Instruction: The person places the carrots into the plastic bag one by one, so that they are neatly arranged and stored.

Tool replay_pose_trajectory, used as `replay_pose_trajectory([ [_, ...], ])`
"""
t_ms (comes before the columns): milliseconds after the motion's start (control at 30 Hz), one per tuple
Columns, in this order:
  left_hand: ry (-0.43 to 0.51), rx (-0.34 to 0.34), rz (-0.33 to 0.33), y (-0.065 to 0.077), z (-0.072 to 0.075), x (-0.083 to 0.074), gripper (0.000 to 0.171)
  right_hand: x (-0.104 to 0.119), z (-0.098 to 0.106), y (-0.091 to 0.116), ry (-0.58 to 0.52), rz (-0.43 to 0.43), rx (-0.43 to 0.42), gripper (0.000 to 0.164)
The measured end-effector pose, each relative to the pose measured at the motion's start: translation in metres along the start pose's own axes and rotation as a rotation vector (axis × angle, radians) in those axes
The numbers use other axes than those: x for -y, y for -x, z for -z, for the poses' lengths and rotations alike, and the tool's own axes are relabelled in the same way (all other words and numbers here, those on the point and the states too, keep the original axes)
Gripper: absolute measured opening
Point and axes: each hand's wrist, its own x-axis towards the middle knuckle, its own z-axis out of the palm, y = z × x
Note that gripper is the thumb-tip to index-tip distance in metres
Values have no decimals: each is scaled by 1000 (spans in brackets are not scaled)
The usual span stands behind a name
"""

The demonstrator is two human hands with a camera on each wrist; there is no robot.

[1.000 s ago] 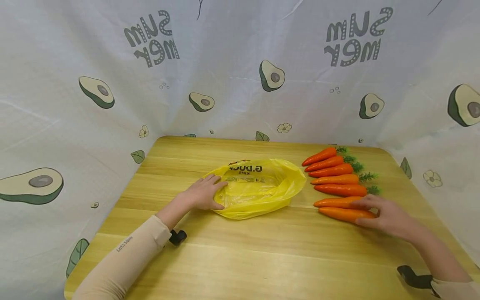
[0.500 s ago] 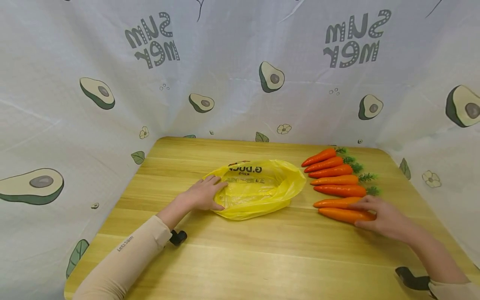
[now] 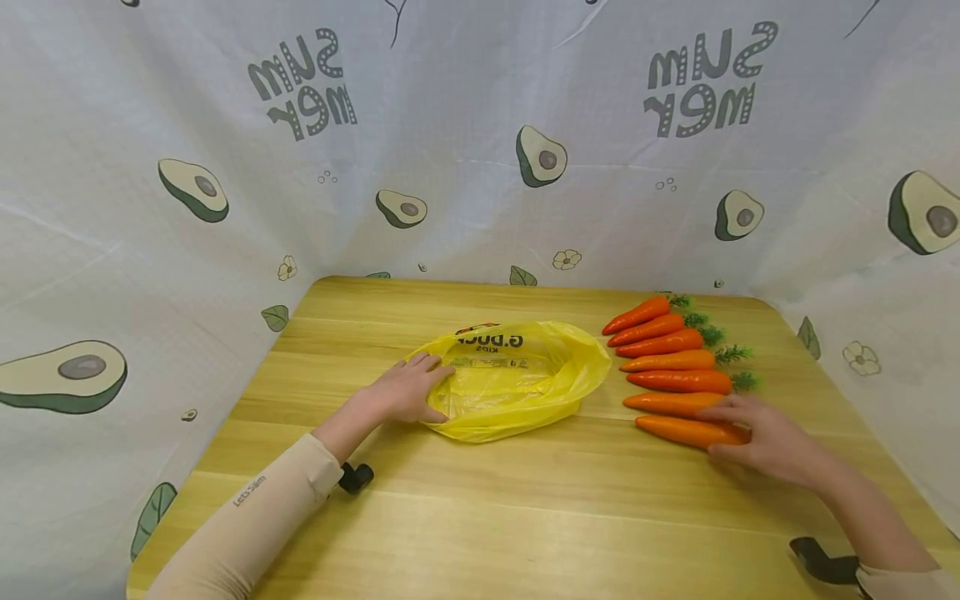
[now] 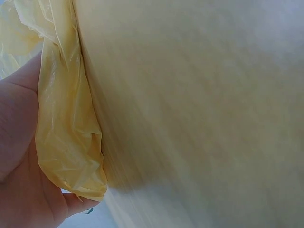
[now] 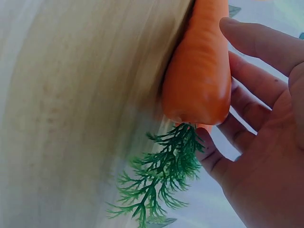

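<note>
The right hand (image 3: 776,437) has its thumb and fingers round the thick end of the carrot (image 3: 686,432) lying near the surface's (image 3: 525,508) right side, last in the row from the back edge. Glossy and smooth, it looks stiff, probably light and a bit slippery; the thick end before the leafy top (image 5: 161,171) seems the best hold. Mid-surface, the left hand (image 3: 405,390) touches the bag's (image 3: 517,421) left rim, though whether it pinches the thin, floppy plastic is unclear
</note>
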Motion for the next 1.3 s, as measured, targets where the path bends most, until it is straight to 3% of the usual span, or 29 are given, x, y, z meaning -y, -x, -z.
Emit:
replay_pose_trajectory([
  [200, 2, -3, -3, 1, 1, -1, 89, 3, 1, 2, -38, -38, 43, 47],
  [367, 6, 1, 1, 2, 1, -1, 89, 2, -4, 3, -6, -12, 30, 44],
  [733, -4, 5, 11, 2, 1, -2, 89, 4, -6, 5, -66, -120, 166, 46],
  [1300, 15, -5, 21, 2, 0, -3, 89, 5, -5, 6, -72, -104, 169, 43],
])
